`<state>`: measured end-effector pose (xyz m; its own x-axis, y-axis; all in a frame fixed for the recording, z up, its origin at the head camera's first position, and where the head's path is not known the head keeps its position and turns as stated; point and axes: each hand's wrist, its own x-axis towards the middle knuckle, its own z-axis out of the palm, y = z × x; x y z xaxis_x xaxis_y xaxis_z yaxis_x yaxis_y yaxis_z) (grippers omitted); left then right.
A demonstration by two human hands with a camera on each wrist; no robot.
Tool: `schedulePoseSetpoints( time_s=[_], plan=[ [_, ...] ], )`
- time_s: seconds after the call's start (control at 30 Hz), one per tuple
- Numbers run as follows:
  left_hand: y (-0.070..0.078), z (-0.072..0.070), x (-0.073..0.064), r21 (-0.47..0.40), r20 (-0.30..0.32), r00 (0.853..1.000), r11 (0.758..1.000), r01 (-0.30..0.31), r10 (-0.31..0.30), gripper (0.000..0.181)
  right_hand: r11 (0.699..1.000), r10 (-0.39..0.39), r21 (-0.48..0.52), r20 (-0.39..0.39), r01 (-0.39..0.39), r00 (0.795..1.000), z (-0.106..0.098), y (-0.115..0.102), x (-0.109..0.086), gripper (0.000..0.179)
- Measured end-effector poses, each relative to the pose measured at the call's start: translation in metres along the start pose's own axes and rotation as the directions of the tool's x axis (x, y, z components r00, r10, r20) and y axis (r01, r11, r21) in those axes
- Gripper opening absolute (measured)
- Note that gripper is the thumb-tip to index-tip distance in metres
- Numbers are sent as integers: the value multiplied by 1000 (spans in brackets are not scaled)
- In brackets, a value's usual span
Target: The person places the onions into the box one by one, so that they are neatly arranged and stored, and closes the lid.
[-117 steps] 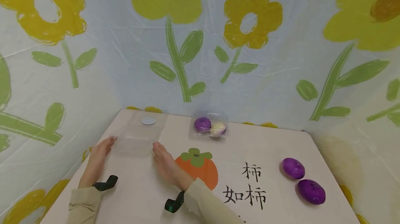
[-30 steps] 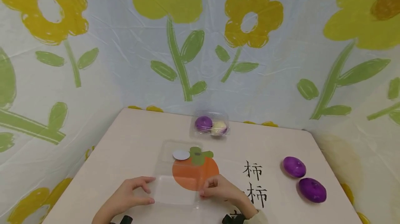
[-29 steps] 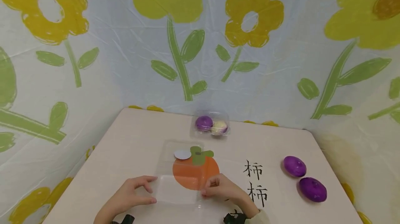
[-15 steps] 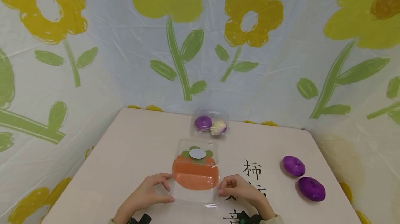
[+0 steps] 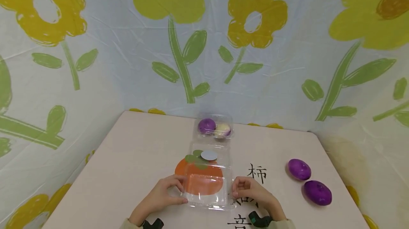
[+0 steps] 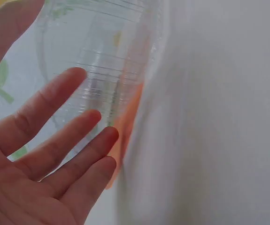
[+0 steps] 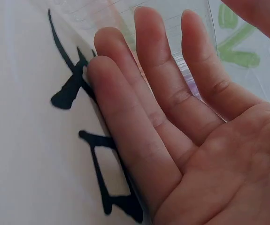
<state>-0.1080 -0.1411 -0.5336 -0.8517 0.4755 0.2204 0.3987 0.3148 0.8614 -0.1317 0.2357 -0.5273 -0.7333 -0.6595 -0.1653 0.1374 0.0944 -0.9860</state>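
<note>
An open clear plastic clamshell box (image 5: pixel 207 197) lies on the table over the printed orange persimmon, a white round sticker (image 5: pixel 209 155) on its far half. My left hand (image 5: pixel 161 195) is at its left side, thumb and fingers spread apart. On the opposite side is my right hand (image 5: pixel 254 193), fingers gently bent. The left wrist view shows the clear wall of the box (image 6: pixel 97 47) beside nearly straight left fingers (image 6: pixel 55 93). In the right wrist view, the right fingers (image 7: pixel 158 61) are extended alongside the box, the thumb well apart.
Behind stands another clear box (image 5: pixel 230 124) holding a purple rounded item (image 5: pixel 207 126) and a cream-and-purple one (image 5: pixel 222 130). Two glossy purple oval items (image 5: pixel 299 169) lie at the table's right. A flower-print cloth (image 5: pixel 143 44) hangs around the table.
The open box has come from the back left to the table's front middle, shifting rightward over the last second with both hands alongside. The purple items and rear box have stayed put.
</note>
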Motion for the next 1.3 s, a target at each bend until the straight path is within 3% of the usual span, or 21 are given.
schedulePoseSetpoints(
  time_s=[0.17, 0.33, 0.57, 0.73, 0.9, 1.07, 1.3],
  plan=[
    [-9, 1, 2, -44, -28, 1000, 999, -5, 3, 24, 1000, 3, 28, -17, -3, 1000, -3, 3, 6, 17],
    [-23, 3, 4, -99, -66, 996, 993, -61, 55, 27, 996, -77, 49, -17, 77, 997, -4, 10, 11, 17],
    [-36, 9, 10, -142, -80, 994, 986, -85, 75, 53, 992, -116, 45, -85, 120, 990, -6, 17, 10, 21],
    [-40, 11, 19, -148, -70, 995, 986, -76, 66, 74, 987, -157, 15, -88, 159, 984, -8, 19, 9, 20],
    [-41, 11, 22, -166, -60, 995, 982, -87, 78, 83, 980, -196, 8, -82, 198, 977, -8, 20, 9, 19],
    [-40, 10, 22, -201, -55, 994, 974, -107, 98, 95, 985, -170, -3, -108, 171, 980, -7, 20, 8, 19],
    [-41, 9, 23, -209, -62, 980, 958, -197, 188, 102, 991, -135, -25, -141, 132, 981, -5, 22, 9, 17]
  ],
)
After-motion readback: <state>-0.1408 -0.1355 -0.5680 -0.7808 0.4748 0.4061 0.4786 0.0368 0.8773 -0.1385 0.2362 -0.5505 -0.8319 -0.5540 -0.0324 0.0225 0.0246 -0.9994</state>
